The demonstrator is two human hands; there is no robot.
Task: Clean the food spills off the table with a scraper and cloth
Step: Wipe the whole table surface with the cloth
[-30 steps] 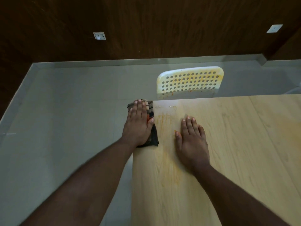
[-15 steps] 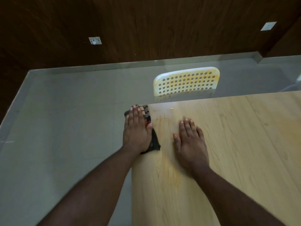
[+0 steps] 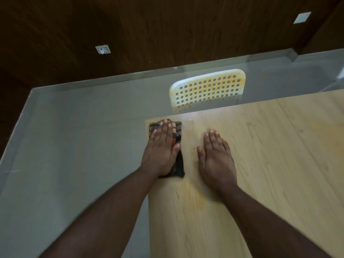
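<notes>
My left hand [image 3: 161,149] lies flat, palm down, pressing a dark checked cloth [image 3: 179,164] onto the far left corner of the light wooden table [image 3: 270,164]. Most of the cloth is hidden under the hand. My right hand [image 3: 216,157] rests flat on the table just to the right, fingers together, holding nothing. Orange-yellow smears [image 3: 199,200] streak the wood between and below the two hands. A fainter orange patch [image 3: 329,127] shows at the table's right. No scraper is in sight.
A white perforated chair back [image 3: 207,89], stained orange, stands just beyond the table's far edge. Grey floor [image 3: 74,146] lies left of the table. A dark wood wall [image 3: 167,30] with two sockets closes the back.
The left hand and cloth have slid slightly inward from overhanging the left edge onto the table corner. The right hand has stayed flat in place; the camera shifted a little.
</notes>
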